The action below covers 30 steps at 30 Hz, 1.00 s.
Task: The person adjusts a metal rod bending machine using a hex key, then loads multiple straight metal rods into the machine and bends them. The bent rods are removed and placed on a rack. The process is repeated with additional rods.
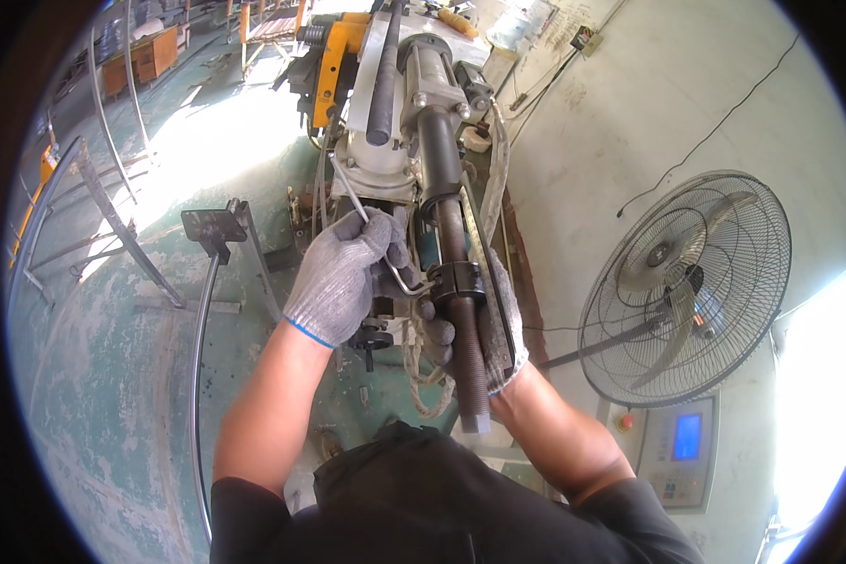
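Being clamped in the left hand [341, 273], a bent rod [348, 186] is held beside the collar [456, 280] toward the machine's near end [470, 376]; the grip of the right hand [516, 329] cannot be told.

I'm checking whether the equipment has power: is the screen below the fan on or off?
On: the screen on the pale control panel glows bright blue.

We hold a slim, silver metal rod [350, 188], bent at its lower end and tilted, its top leaning left; the short leg points at the left side of a black, ring-shaped metal collar [457, 280]. We see that collar encircling a long, dark, round steel shaft [468, 352], threaded toward its greyer near end.
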Tool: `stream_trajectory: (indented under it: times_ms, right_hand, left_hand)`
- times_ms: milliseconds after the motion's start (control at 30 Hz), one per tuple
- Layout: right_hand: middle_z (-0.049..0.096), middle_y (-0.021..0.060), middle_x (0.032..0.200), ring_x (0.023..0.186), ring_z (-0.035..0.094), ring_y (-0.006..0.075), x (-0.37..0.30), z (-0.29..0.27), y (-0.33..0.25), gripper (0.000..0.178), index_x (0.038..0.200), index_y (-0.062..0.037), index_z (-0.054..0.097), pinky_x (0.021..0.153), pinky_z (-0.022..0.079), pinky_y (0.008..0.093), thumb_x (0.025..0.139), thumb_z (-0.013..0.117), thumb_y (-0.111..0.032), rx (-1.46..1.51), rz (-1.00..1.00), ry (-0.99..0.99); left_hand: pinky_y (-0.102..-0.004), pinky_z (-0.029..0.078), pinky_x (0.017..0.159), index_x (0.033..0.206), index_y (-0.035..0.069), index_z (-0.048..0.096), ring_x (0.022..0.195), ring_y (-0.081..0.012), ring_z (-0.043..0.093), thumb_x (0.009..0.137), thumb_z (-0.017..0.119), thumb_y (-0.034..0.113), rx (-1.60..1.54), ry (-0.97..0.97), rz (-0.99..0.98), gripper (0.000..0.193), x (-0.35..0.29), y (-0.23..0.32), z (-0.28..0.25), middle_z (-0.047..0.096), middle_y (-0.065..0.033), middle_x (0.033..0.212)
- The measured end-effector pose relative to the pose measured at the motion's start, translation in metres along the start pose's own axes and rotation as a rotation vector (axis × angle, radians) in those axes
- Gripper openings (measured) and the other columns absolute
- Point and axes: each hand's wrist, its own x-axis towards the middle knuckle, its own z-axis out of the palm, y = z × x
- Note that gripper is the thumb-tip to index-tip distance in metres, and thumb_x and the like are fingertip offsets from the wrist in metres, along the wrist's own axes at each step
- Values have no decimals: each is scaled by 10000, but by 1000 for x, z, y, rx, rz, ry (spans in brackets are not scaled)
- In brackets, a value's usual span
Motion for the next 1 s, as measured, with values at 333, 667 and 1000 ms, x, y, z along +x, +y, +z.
stream_trajectory:
  times_ms: [333, 667, 1000]
  right_hand:
    - [778, 213, 909, 567, 741, 282, -1, 15, 1, 724, 1297, -113, 692, 486, 660, 365, 1131, 488, -787, -73, -63, 77]
    - [788, 205, 878, 550, 740, 282, -1, 17, 3, 671, 1232, -103, 705, 457, 635, 357, 1146, 512, -740, -97, -111, 102]
    - [793, 198, 885, 562, 753, 285, -4, 17, 2, 646, 1244, -105, 715, 455, 633, 369, 1157, 514, -712, -115, -112, 109]
  left_hand:
    - [-449, 634, 775, 1162, 26, 721, 843, -272, 734, 1161, 712, 249, 59, -103, -224, 222, 29, 16, -5, 709, -74, 937]
    - [-436, 614, 799, 1102, 14, 741, 828, -272, 715, 1159, 720, 252, 65, -108, -331, 245, 46, 9, -6, 715, -79, 940]
    - [-450, 619, 782, 1084, 24, 735, 811, -293, 737, 1145, 728, 215, 135, -102, -225, 201, 43, 16, -3, 718, -85, 933]
